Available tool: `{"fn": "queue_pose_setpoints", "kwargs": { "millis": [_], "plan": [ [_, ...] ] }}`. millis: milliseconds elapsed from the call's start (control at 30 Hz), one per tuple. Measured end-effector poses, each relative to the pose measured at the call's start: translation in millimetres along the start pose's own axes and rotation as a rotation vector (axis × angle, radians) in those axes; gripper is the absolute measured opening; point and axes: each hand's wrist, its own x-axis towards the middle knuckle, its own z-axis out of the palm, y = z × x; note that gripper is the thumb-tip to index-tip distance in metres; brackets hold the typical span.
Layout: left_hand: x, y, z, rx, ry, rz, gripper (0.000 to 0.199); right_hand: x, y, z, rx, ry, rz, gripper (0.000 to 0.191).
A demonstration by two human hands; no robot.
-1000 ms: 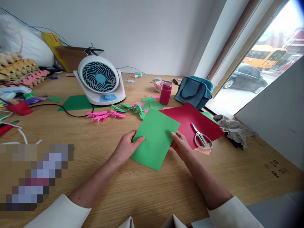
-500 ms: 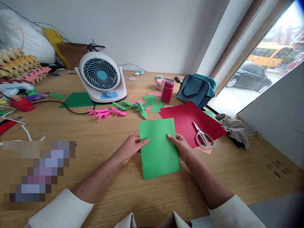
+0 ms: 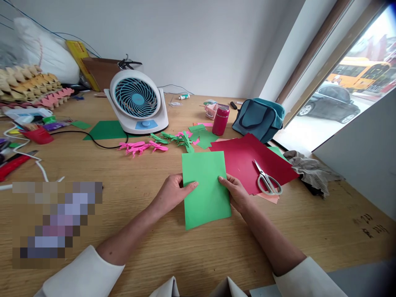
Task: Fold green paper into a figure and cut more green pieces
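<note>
Between my hands is a light green sheet of paper [image 3: 206, 194], held up over the wooden table. My left hand [image 3: 173, 190] grips its left edge, thumb on the front face and fingers behind. On the right edge my right hand [image 3: 237, 192] pinches it the same way, its fingers partly hidden by the sheet. Just beyond my right hand, scissors [image 3: 266, 178] with pale handles lie on red paper [image 3: 244, 161]. Past the sheet's top edge are green paper cutouts [image 3: 182, 139] and pink paper cutouts [image 3: 139, 147].
A white fan [image 3: 137, 101] stands at the back left on dark green paper [image 3: 103, 130]. Toward the back right are a red thermos [image 3: 221, 119] and a teal bag [image 3: 260, 119]. A grey cloth [image 3: 312, 167] lies by the right wall. A blurred-out patch covers the near left.
The green sheet has tilted a little and shifted slightly left in view, still gripped at both sides. The background has slid slightly right as the camera turned.
</note>
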Motion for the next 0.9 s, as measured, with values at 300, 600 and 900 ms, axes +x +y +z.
{"fn": "queue_pose_setpoints", "kwargs": {
  "millis": [300, 600, 900],
  "plan": [
    [-5.9, 14.1, -8.9, 0.253, 0.159, 0.342, 0.023, 3.0, -9.9, -9.6, -0.022, -0.004, -0.272, 0.031],
    [-6.6, 20.1, -18.3, 0.589, 0.295, 0.665, 0.014, 3.1, -8.5, 1.0, 0.003, -0.246, 0.158, 0.066],
    [2.1, 9.9, -14.7, 0.431, 0.35, 0.51, 0.052, 0.2, 1.9, 4.5, -0.013, -0.047, -0.009, 0.036]
  ]
}}
